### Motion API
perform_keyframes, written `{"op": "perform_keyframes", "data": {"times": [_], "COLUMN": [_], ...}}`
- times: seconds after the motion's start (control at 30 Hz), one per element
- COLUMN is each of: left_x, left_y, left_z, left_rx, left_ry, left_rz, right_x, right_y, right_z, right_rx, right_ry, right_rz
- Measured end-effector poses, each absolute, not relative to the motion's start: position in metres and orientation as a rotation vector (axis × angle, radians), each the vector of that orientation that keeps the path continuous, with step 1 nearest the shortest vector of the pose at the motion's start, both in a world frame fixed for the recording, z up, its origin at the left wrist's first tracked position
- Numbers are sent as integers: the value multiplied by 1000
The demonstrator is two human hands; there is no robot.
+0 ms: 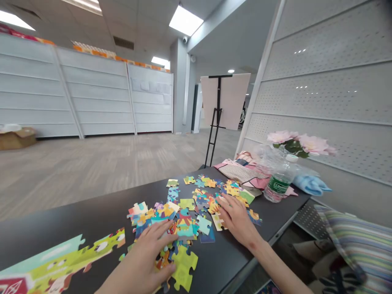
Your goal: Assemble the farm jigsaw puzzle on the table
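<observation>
Loose jigsaw puzzle pieces (186,220) lie in a colourful heap on the dark table (107,206). My left hand (145,255) rests over the near left side of the heap, fingers stretched out, a yellow-green puzzle piece (183,267) beside its thumb. On the right side of the heap, my right hand (235,216) lies palm down with its fingers extended over several pieces. Beneath it, a cream piece (218,221) shows partly. A joined section of puzzle (61,263) with green animal shapes lies at the table's left. What is under both palms is hidden.
A water bottle with a green label (278,183) stands at the table's right end, beside pink flowers (312,143), folded cloth (241,169) and a light blue bundle (312,184). A striped cushion (364,245) is at lower right. An easel (218,110) stands beyond the table.
</observation>
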State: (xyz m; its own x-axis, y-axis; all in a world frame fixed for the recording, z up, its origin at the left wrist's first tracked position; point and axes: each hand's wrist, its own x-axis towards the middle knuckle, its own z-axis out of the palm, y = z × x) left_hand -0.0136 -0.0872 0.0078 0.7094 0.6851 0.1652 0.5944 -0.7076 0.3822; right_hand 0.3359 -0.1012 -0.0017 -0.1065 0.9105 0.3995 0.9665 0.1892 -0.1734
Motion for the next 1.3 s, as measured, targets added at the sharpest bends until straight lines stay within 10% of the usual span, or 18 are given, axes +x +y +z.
{"op": "perform_keyframes", "data": {"times": [0.27,1.3], "left_x": [-14,21], "left_y": [-87,-104], "left_z": [12,30], "left_rx": [2597,1968], "left_ry": [1017,927], "left_rz": [422,887], "right_x": [281,231], "right_y": [-189,-154], "right_z": [10,-4], "right_rx": [-1617,-1230], "right_ry": [-2376,-1778], "right_rz": [155,-209]}}
